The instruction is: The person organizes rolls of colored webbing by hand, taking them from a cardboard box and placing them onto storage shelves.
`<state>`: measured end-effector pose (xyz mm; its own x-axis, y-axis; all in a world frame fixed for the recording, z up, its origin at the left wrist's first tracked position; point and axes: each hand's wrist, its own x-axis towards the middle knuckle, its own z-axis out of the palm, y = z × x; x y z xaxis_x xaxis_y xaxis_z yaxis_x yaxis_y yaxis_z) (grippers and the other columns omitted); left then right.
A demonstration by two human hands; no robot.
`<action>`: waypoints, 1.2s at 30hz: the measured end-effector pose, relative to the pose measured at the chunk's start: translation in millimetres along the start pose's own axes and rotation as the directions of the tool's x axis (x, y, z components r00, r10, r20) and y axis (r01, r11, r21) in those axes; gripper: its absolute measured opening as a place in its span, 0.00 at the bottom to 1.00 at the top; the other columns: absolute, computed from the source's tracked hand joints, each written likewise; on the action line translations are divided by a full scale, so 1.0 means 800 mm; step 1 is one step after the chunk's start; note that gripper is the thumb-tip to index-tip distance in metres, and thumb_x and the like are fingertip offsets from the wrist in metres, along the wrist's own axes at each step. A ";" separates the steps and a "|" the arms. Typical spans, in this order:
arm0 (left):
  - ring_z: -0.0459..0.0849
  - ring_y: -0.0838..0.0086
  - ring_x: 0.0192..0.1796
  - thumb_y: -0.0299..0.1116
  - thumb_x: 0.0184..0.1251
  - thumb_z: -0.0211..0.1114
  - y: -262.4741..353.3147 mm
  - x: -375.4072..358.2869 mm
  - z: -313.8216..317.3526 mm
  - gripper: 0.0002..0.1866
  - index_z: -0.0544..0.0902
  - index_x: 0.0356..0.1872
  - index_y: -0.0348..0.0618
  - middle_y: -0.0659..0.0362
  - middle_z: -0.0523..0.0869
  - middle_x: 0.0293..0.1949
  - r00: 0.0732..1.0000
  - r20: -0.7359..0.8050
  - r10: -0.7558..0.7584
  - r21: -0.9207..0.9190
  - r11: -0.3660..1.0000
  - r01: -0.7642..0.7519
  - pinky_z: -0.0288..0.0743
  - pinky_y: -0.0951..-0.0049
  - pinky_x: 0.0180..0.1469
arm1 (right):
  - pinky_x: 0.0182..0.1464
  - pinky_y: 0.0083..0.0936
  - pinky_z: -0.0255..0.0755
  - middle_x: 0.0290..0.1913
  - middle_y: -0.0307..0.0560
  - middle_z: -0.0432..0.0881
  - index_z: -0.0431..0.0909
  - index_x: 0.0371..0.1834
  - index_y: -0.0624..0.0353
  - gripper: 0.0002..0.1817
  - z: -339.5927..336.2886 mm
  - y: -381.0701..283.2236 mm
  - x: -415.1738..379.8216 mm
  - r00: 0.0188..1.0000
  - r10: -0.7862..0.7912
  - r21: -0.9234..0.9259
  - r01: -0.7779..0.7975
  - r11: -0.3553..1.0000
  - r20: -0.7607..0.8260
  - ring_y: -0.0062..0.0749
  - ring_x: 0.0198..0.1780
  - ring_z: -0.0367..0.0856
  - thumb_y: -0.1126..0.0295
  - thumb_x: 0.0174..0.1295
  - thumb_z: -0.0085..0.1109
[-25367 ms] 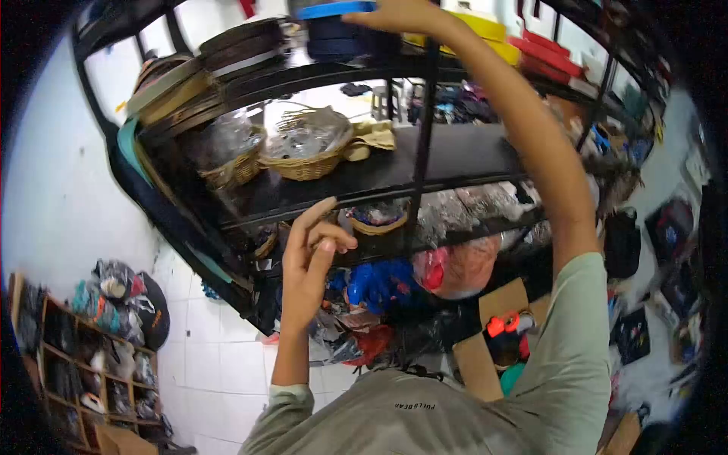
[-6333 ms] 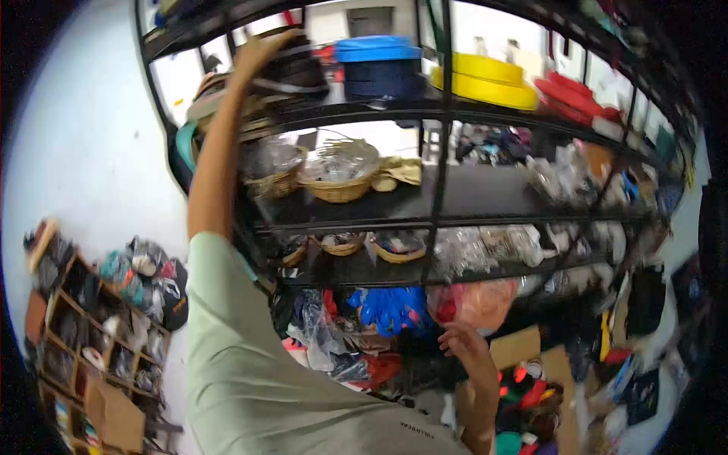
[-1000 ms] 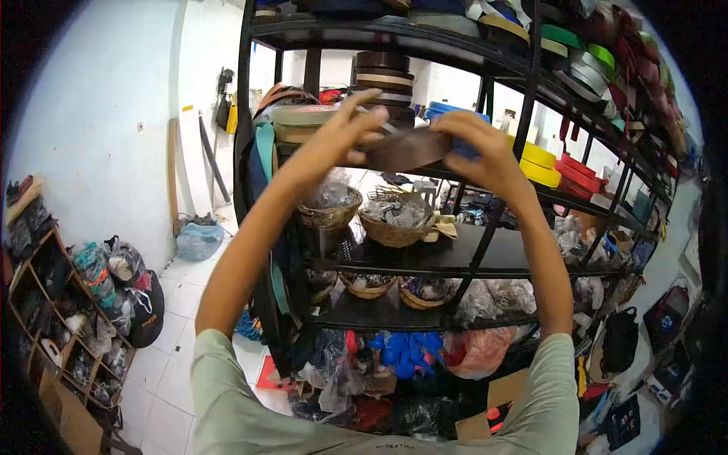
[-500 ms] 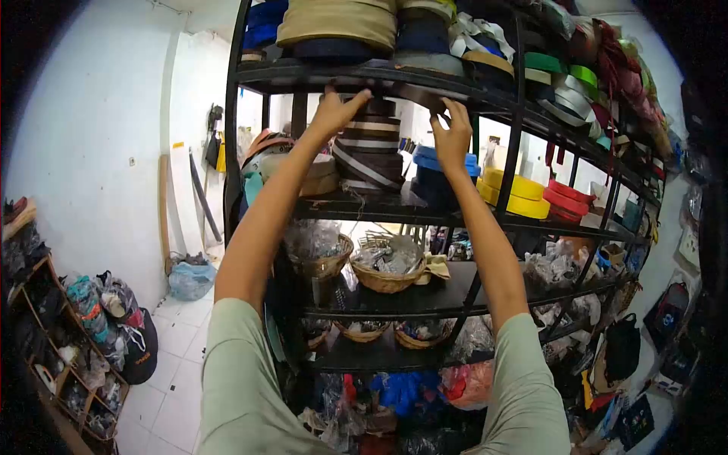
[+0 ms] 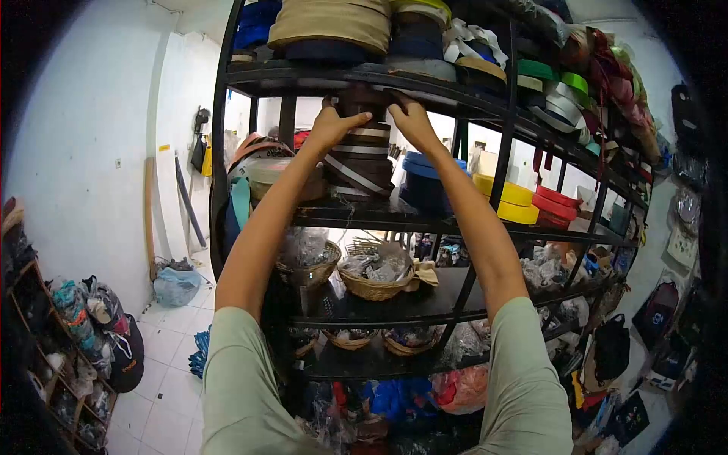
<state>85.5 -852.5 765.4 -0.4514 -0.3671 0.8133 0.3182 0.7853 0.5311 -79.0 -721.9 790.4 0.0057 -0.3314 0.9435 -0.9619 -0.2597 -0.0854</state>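
A stack of dark brown webbing rolls (image 5: 359, 171), some with pale stripes, stands on a black shelf. At its top is a plain dark brown webbing roll (image 5: 362, 101), close under the shelf above. My left hand (image 5: 334, 127) grips this roll from the left, its thumb across the front and its fingers partly hidden behind. On the right side, the fingers of my right hand (image 5: 410, 117) are curled against the same roll. Blue webbing rolls (image 5: 432, 165) sit right of the stack, and a wide beige roll (image 5: 280, 171) lies to its left.
Large tan rolls (image 5: 330, 26) fill the shelf above my hands. Yellow rolls (image 5: 506, 199) and red rolls (image 5: 556, 206) lie farther right. Wicker baskets (image 5: 375, 287) with plastic-wrapped items stand below. A black upright post (image 5: 500, 152) crosses right of my right arm.
My hands have come closer together. The right hand has moved left and slightly down to the side of the top brown roll. The view has shifted slightly.
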 end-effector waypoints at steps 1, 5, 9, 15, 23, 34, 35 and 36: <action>0.80 0.59 0.57 0.62 0.45 0.76 0.004 -0.001 -0.001 0.61 0.56 0.68 0.21 0.39 0.79 0.55 1.000 -0.011 -0.011 0.040 0.999 0.011 0.71 0.68 0.61 | 0.67 0.30 0.61 0.58 0.62 0.79 0.74 0.61 0.69 0.24 0.002 -0.005 -0.002 1.000 0.016 0.062 -0.016 0.998 0.000 0.44 0.62 0.75 0.62 0.67 0.50; 0.81 0.63 0.55 0.59 0.51 0.74 -0.006 0.008 0.006 0.47 0.72 0.60 0.27 0.46 0.83 0.52 1.000 -0.020 -0.012 0.062 0.998 0.013 0.72 0.67 0.59 | 0.57 0.34 0.69 0.46 0.58 0.83 0.77 0.55 0.66 0.23 0.014 -0.010 0.002 0.997 0.063 0.168 -0.054 0.984 -0.048 0.41 0.46 0.79 0.59 0.66 0.50; 0.81 0.68 0.46 0.57 0.56 0.71 -0.040 0.041 0.016 0.32 0.83 0.50 0.37 0.53 0.85 0.44 1.000 0.010 -0.015 0.111 0.994 0.014 0.73 0.68 0.52 | 0.69 0.38 0.59 0.60 0.71 0.75 0.72 0.62 0.67 0.29 0.033 0.025 0.020 0.966 0.259 0.105 -0.259 0.960 0.018 0.59 0.66 0.69 0.52 0.69 0.43; 0.83 0.62 0.47 0.58 0.56 0.69 -0.075 0.068 0.043 0.35 0.81 0.52 0.34 0.49 0.86 0.45 0.976 -0.184 0.117 0.200 0.977 -0.079 0.73 0.66 0.53 | 0.71 0.40 0.55 0.63 0.76 0.70 0.70 0.63 0.70 0.38 0.063 0.022 0.015 0.967 0.254 0.121 -0.249 0.961 -0.028 0.63 0.70 0.63 0.44 0.72 0.29; 0.77 0.45 0.59 0.60 0.45 0.74 -0.055 0.045 0.040 0.52 0.68 0.56 0.17 0.29 0.76 0.54 0.979 -0.196 0.047 0.140 0.990 -0.019 0.71 0.59 0.61 | 0.73 0.37 0.52 0.68 0.70 0.66 0.51 0.74 0.70 0.50 0.071 0.007 0.017 0.969 0.246 0.282 -0.240 0.929 0.014 0.59 0.72 0.61 0.32 0.66 0.40; 0.79 0.45 0.58 0.64 0.46 0.69 -0.054 0.047 0.040 0.60 0.59 0.63 0.12 0.30 0.78 0.54 0.984 -0.177 0.027 0.255 0.967 0.020 0.73 0.61 0.60 | 0.70 0.33 0.56 0.71 0.61 0.61 0.47 0.76 0.65 0.47 0.056 -0.004 0.010 0.966 0.256 0.422 -0.242 0.874 0.025 0.45 0.71 0.62 0.45 0.66 0.57; 0.78 0.43 0.60 0.65 0.48 0.68 -0.059 0.050 0.044 0.60 0.59 0.64 0.12 0.29 0.77 0.56 0.978 -0.199 0.056 0.316 0.949 0.010 0.72 0.60 0.62 | 0.70 0.33 0.57 0.69 0.63 0.65 0.44 0.76 0.67 0.49 0.051 -0.008 0.004 0.941 0.328 0.423 -0.333 0.843 0.086 0.45 0.70 0.64 0.46 0.65 0.58; 0.74 0.42 0.63 0.67 0.49 0.67 -0.052 0.047 0.040 0.60 0.61 0.63 0.14 0.28 0.74 0.59 0.992 -0.130 0.004 0.374 0.926 0.045 0.68 0.58 0.65 | 0.70 0.34 0.58 0.64 0.64 0.71 0.47 0.75 0.69 0.48 0.033 -0.032 -0.009 0.926 0.321 0.493 -0.379 0.784 0.201 0.46 0.68 0.66 0.45 0.65 0.57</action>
<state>28.7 -883.0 765.9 -0.3381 -0.4256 0.8394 -0.0372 0.8973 0.4399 -47.2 -736.7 777.6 -0.2488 -0.5720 0.7816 -0.6212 -0.5249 -0.5819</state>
